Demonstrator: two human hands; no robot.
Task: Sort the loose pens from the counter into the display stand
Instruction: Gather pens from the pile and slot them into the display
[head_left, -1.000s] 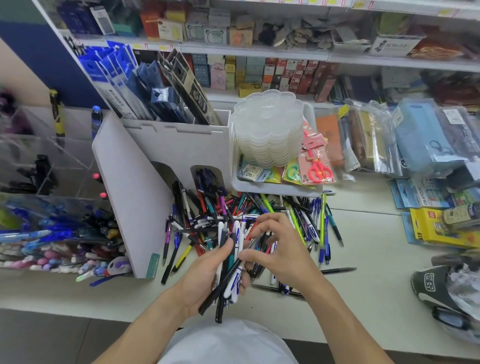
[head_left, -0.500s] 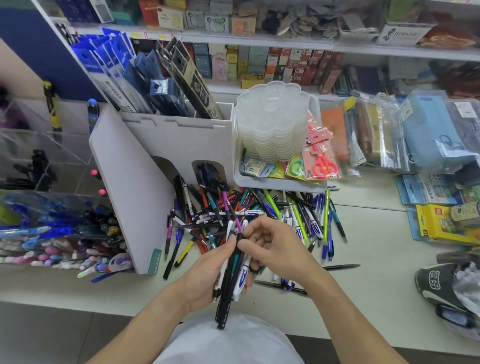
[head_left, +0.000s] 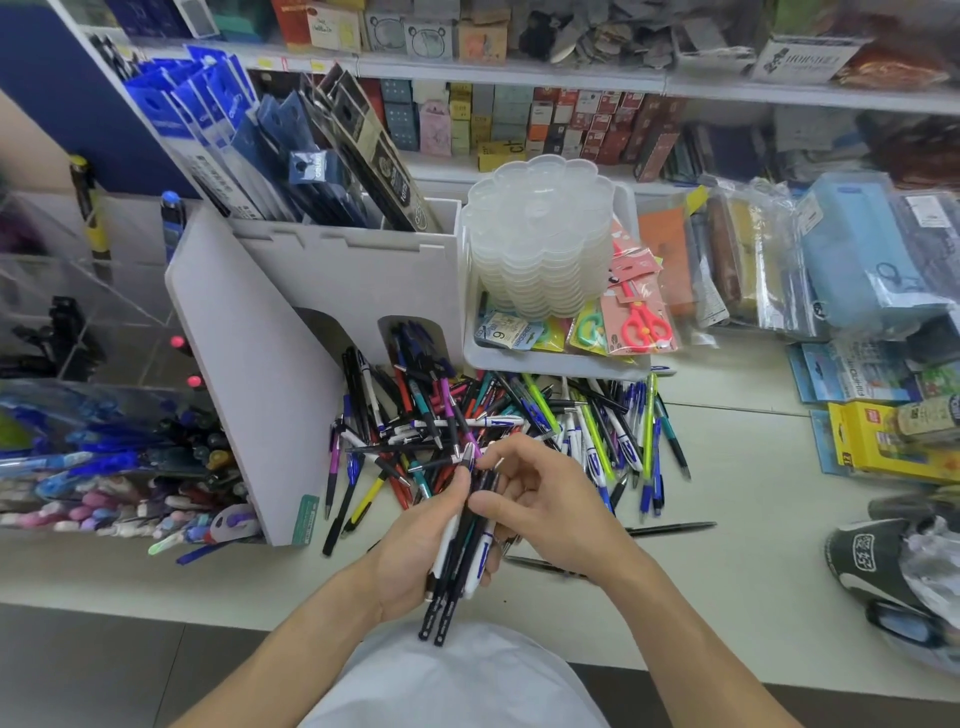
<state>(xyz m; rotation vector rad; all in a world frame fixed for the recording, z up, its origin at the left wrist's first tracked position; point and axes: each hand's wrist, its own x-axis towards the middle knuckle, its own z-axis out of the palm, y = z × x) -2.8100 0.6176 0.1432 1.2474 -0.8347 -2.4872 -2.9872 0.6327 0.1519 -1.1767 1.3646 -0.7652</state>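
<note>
Pen bundle (head_left: 460, 561) now upright in left hand (head_left: 415, 551), right hand (head_left: 545, 504) touching

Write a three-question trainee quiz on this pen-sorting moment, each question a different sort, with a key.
1. True or false: the left hand grips a bundle of pens.
2. Multiple choice: the loose pile of pens lies
A. inside the white tray
B. on the counter, in front of the white stand
C. on the top shelf
3. Fill in: the packaged scissors in the tray have ____ handles.

Key: 1 true; 2 B; 3 red.
</note>
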